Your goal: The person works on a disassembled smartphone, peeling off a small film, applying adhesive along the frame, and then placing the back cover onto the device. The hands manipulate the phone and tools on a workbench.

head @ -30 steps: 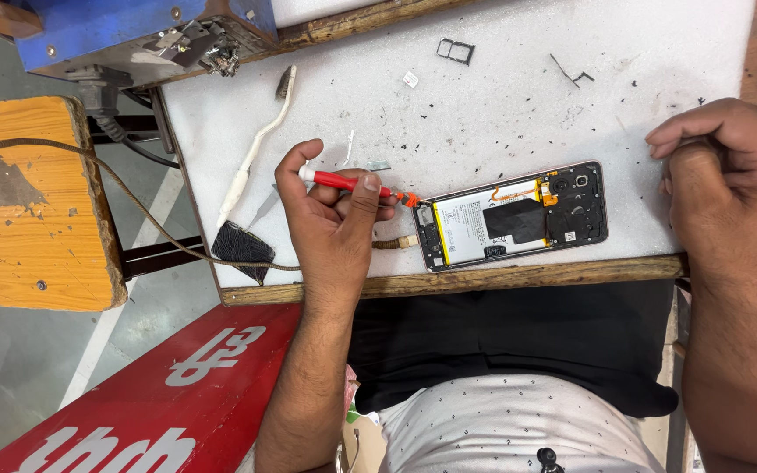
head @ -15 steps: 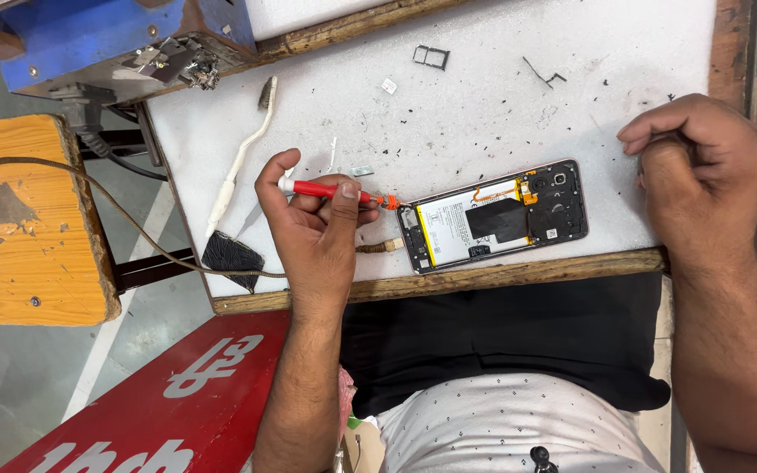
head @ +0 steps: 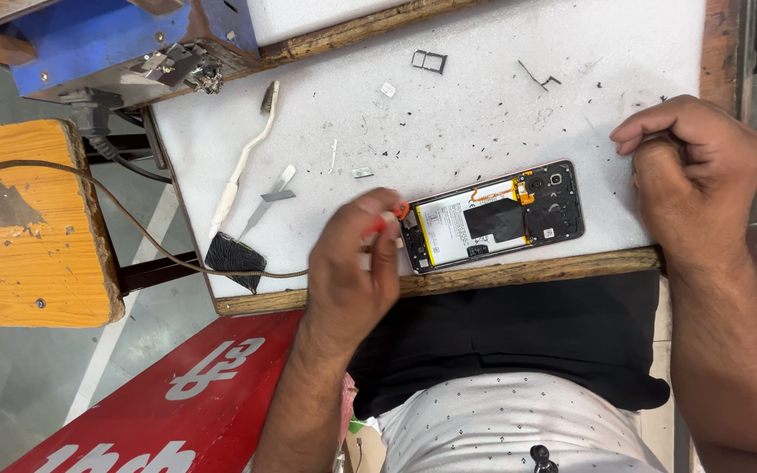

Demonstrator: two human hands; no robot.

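An opened phone (head: 492, 219) with its back cover off lies near the front edge of the white mat (head: 484, 105), battery and black board showing. My left hand (head: 352, 263) grips a red-handled screwdriver (head: 393, 215), whose tip sits at the phone's left end; my fingers hide most of the tool. My right hand (head: 694, 166) rests on the mat to the right of the phone. It is closed in a fist, and I see nothing in it.
A white toothbrush (head: 243, 162), a thin metal blade (head: 272, 197) and a black brush head (head: 234, 256) lie left of my hand. A small card tray (head: 428, 60) sits at the back. An orange stool (head: 19, 228), a blue machine (head: 107, 39) and a cable (head: 133, 228) stand left.
My left hand has moved right and down to the phone's left end, tilting the screwdriver so that the fingers now cover it. The right fist has kept its place beside the phone.
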